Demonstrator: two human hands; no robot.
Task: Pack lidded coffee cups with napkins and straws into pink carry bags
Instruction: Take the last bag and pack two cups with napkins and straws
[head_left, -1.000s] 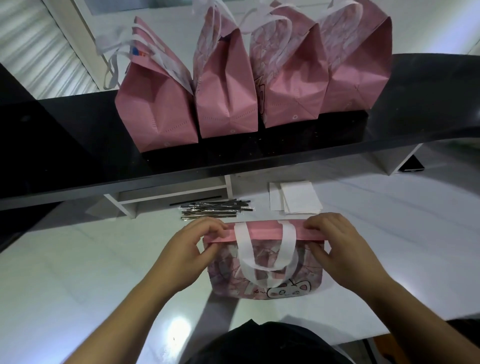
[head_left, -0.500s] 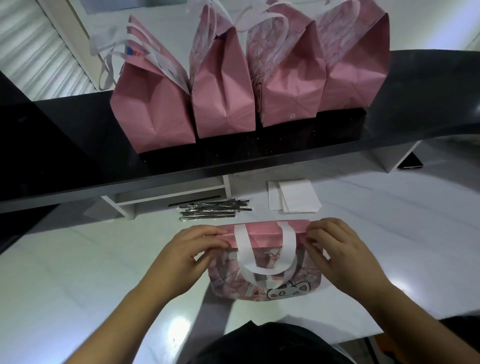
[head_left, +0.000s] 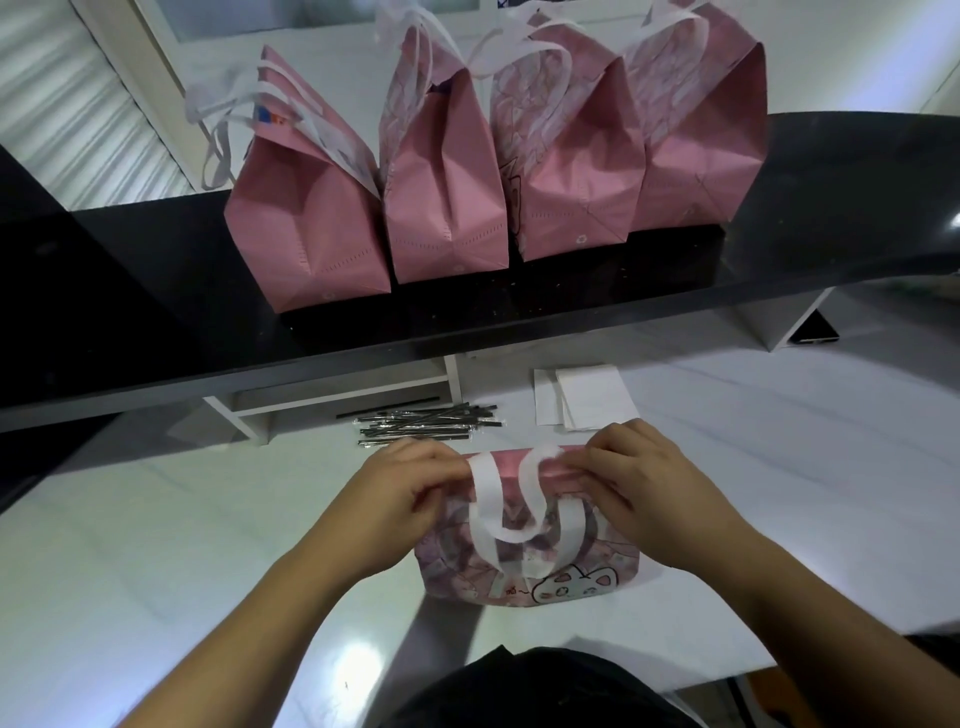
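A pink carry bag (head_left: 524, 571) lay flat on the white table (head_left: 156, 545), directly under and between the two hands. Its folded top edge was pinched from both sides: the left hand (head_left: 400, 499) had its fingers curled over the left end of the fold, and the right hand (head_left: 654, 499) had its fingers curled over the right end, touching the root of one white handle (head_left: 535, 499). The looped white handles were draped down over the printed front of the bag, between the two hands. A cartoon face was printed on the bag's near lower corner, below the right hand.

Just beyond the left hand, a bundle of wrapped straws (head_left: 426, 423) lay on the table, apart from the bag. Just beyond the right hand, a small stack of white napkins (head_left: 587, 397) lay flat, its near edge close to the fingertips.

Farther beyond both hands, a raised black shelf (head_left: 831, 208) was seen, and four pink bags (head_left: 452, 197) were stood upright on it in a row, each touching its neighbour, with white handles rising from their tops. Whether cups were inside them could not be told. Beyond the right hand, well apart, a dark flat device (head_left: 815, 330) lay under the shelf's end.
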